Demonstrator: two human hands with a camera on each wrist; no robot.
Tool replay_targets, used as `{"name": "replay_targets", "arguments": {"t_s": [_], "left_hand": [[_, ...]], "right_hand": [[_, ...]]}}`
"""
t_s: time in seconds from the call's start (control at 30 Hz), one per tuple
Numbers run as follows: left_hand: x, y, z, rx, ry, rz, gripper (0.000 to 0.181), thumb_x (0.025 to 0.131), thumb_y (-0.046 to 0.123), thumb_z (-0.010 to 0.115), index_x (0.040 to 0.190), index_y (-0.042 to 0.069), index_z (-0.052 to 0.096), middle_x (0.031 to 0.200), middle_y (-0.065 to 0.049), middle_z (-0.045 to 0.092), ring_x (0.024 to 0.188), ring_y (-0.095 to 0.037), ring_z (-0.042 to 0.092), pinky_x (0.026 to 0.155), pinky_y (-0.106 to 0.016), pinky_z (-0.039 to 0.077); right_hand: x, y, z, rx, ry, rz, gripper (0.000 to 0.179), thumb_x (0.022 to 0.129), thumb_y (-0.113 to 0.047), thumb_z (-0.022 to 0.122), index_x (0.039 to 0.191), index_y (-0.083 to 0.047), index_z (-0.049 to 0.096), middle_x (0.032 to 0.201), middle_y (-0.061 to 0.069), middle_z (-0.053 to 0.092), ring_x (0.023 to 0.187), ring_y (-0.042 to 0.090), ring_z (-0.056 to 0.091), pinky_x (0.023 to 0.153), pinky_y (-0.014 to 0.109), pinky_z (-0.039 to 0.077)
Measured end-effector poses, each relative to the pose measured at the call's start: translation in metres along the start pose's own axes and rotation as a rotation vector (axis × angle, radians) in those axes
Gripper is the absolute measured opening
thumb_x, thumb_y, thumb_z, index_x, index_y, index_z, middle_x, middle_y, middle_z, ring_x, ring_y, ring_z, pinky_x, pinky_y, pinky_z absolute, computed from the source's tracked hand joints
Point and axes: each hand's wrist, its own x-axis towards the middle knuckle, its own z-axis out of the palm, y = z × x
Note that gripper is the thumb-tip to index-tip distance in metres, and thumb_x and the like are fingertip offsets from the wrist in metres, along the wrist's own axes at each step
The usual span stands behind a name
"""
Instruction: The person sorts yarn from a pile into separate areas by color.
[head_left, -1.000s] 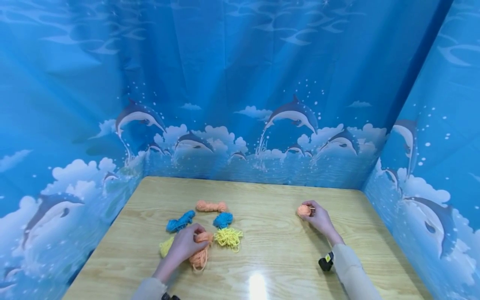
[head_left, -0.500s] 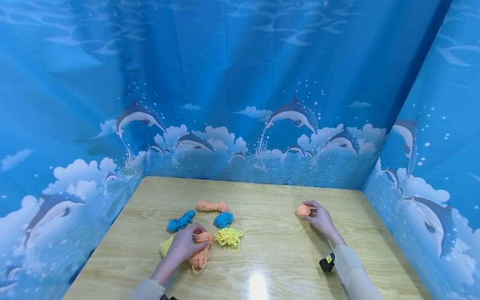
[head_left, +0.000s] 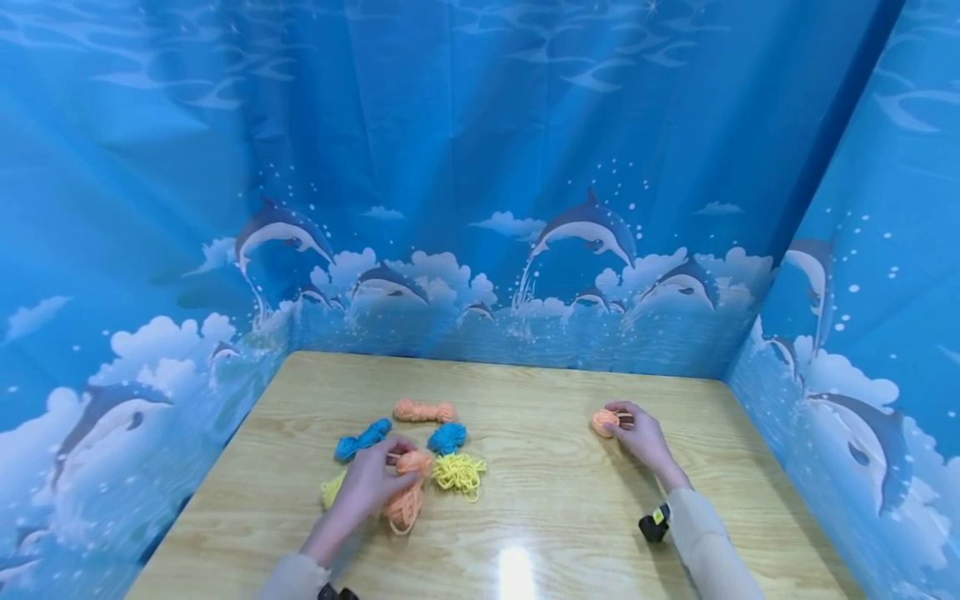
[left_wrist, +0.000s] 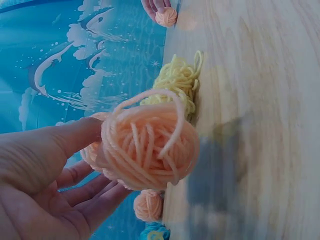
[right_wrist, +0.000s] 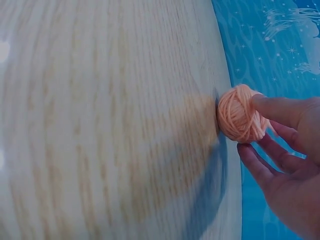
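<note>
My left hand (head_left: 367, 483) grips a peach yarn skein (head_left: 405, 502) at the left front of the table, thumb on one side and fingers on the other. In the left wrist view the skein's wound end (left_wrist: 150, 147) faces the camera, and a loose strand loops over it. Far to the right, my right hand (head_left: 640, 436) pinches a small peach yarn ball (head_left: 604, 422). The right wrist view has that ball (right_wrist: 239, 114) low at the table surface, between thumb and fingertips. A yellow yarn bundle (head_left: 460, 475) lies just right of the left hand's skein.
Behind the left hand lie a blue skein (head_left: 363, 440), a blue yarn ball (head_left: 447, 438) and a peach skein (head_left: 424, 411). Another yellow bundle (head_left: 331, 490) is partly hidden by the left hand. Dolphin-print curtains (head_left: 480, 208) enclose the wooden table (head_left: 540, 500) at back and sides.
My left hand has shifted slightly away and to the right with the peach skein. The peach ball in my right hand has turned a little and moved slightly left.
</note>
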Motion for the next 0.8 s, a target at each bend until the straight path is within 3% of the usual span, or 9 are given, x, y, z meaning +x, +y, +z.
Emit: {"name": "replay_targets", "arguments": {"t_s": [0.33, 0.8], "left_hand": [[0.007, 0.011, -0.003, -0.033, 0.042, 0.013, 0.035, 0.081, 0.019, 0.087, 0.111, 0.017, 0.07, 0.114, -0.006, 0.071, 0.102, -0.027, 0.07, 0.078, -0.041, 0.061], [0.015, 0.021, -0.004, -0.14, 0.061, 0.144, 0.035, 0.083, 0.014, 0.085, 0.114, 0.018, 0.069, 0.112, 0.001, 0.07, 0.105, -0.026, 0.069, 0.078, -0.037, 0.063]], "right_hand": [[0.001, 0.001, -0.001, -0.013, 0.003, -0.03, 0.036, 0.095, -0.005, 0.07, 0.128, 0.005, 0.062, 0.129, 0.029, 0.059, 0.114, 0.044, 0.062, 0.096, 0.052, 0.055], [0.001, 0.003, -0.001, -0.015, 0.002, -0.03, 0.034, 0.094, -0.004, 0.071, 0.126, 0.006, 0.063, 0.126, 0.029, 0.061, 0.11, 0.043, 0.064, 0.092, 0.05, 0.057]]}}
